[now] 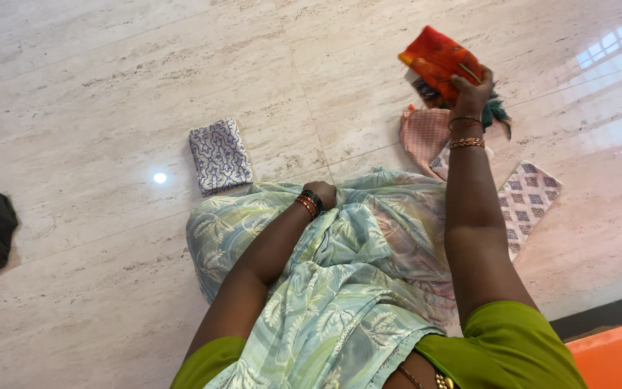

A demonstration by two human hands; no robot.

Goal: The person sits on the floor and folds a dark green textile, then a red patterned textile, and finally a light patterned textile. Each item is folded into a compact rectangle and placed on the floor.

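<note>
Orange-red folded cloth (pixel 437 57) sits at about one o'clock in the view, gripped from below by the right hand (pixel 471 90), raised above the marble floor (pixel 109 288). Just under it, toward four o'clock, lie a peach cloth (pixel 424 133) and a white cloth with blue squares (pixel 530 198). The left hand (pixel 323 193) is closed, knuckles pressed on the pale green leaf-print garment (pixel 340 288) at centre. A folded blue-and-white patterned cloth (pixel 219 155) lies at eleven o'clock from that hand, well apart from the others.
</note>
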